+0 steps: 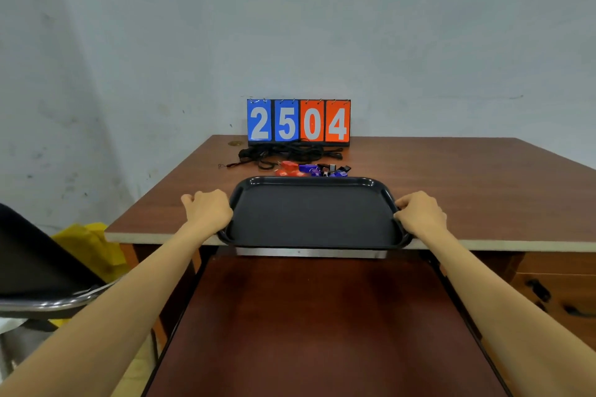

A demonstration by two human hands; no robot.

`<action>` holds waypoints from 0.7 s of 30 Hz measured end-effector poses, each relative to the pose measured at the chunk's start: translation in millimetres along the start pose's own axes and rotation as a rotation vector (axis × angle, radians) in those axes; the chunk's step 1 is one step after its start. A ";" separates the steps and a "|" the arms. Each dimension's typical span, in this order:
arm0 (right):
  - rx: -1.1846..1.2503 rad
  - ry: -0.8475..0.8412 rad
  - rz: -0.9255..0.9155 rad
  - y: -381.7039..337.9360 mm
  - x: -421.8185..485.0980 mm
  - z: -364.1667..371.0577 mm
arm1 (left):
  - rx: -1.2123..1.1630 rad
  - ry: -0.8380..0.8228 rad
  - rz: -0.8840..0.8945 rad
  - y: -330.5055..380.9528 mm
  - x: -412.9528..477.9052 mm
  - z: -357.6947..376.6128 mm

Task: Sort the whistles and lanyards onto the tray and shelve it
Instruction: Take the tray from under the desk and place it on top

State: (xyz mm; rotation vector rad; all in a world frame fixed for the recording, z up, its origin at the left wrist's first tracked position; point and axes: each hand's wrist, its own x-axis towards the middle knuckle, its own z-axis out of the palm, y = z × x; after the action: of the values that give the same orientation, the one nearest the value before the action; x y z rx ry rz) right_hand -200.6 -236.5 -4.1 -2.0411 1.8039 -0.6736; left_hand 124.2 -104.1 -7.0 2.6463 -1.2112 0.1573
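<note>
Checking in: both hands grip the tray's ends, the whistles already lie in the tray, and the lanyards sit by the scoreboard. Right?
Not quite. The head view shows the tray bare; the whistles lie on the table just beyond its far rim. Otherwise right: left hand and right hand grip the tray's ends, lanyards by the scoreboard.

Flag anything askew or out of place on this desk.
The tray juts over the desk's near edge, gripped at both ends by the left hand and right hand. Behind it the lanyards lie tangled, whistles heaped loosely. Nothing looks spilled or damaged.
</note>
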 end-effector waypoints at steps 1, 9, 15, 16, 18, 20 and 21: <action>-0.002 0.003 0.002 -3.0 7.8 3.1 | -0.002 -0.003 -0.007 2.5 7.8 1.3; 0.010 0.003 0.044 -22.7 61.3 23.8 | -0.039 -0.027 -0.065 15.1 63.3 13.9; -0.001 0.003 0.028 -24.9 69.2 29.7 | -0.066 -0.027 -0.084 12.8 72.5 18.9; 0.005 -0.001 0.026 -23.8 67.5 29.7 | -0.069 -0.030 -0.084 12.5 70.6 18.3; 0.022 0.002 0.025 -21.0 63.0 29.9 | -0.070 -0.024 -0.083 12.3 65.8 16.3; 0.020 0.000 0.025 -18.7 56.5 28.6 | -0.056 -0.027 -0.076 11.4 60.0 14.0; 0.014 -0.002 0.023 -17.5 52.5 27.2 | -0.050 -0.031 -0.072 10.3 56.8 13.5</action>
State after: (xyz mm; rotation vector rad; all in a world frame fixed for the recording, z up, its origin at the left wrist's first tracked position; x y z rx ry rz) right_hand -166.6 -287.6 -10.6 -2.0087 1.8134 -0.6754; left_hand 153.6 -155.7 -7.6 2.6540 -1.1121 0.0727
